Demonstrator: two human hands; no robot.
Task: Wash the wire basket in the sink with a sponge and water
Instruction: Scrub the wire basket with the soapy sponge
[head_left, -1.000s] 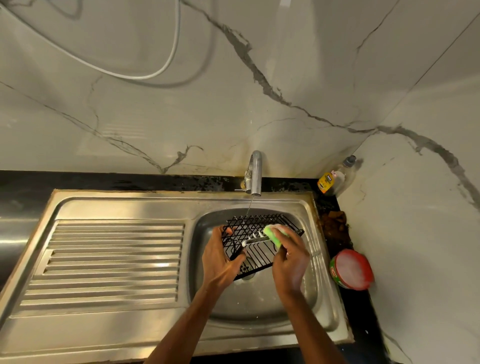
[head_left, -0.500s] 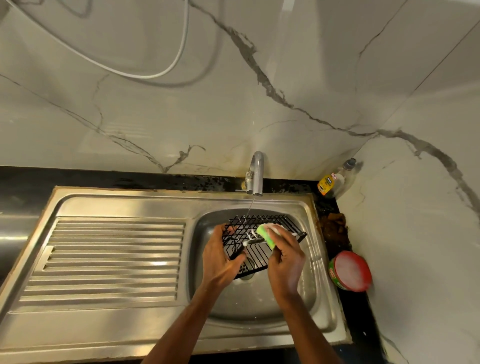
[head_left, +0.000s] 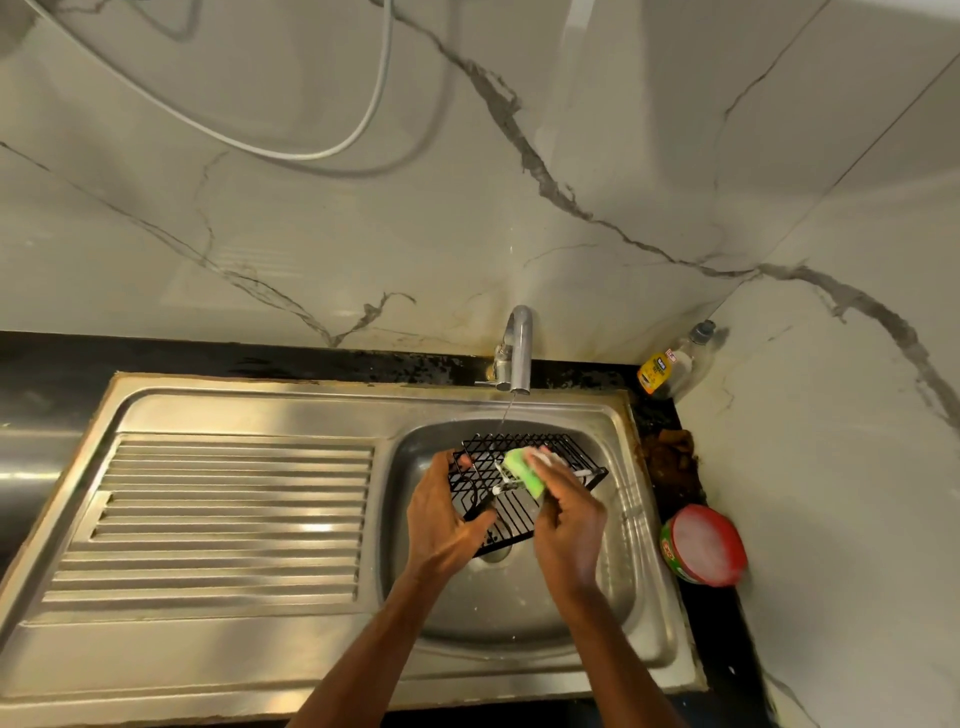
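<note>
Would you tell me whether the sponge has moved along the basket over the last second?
Yes: the sponge has slid left along the wire basket, away from its right corner and toward the left hand.

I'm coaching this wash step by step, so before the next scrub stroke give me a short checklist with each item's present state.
1. Wire basket held steady: ok, the left hand grips its left edge.
2. Sponge in hand and on the wires: ok, the right hand holds it against the basket.
3. Water running: ok, a thin stream falls from the tap onto the basket's far edge.
4. Basket over the sink bowl: ok, held tilted above the drain.
5. Soap on the sponge: ok, white foam shows.
6. Underside of the basket clean: cannot tell, hidden.
</note>
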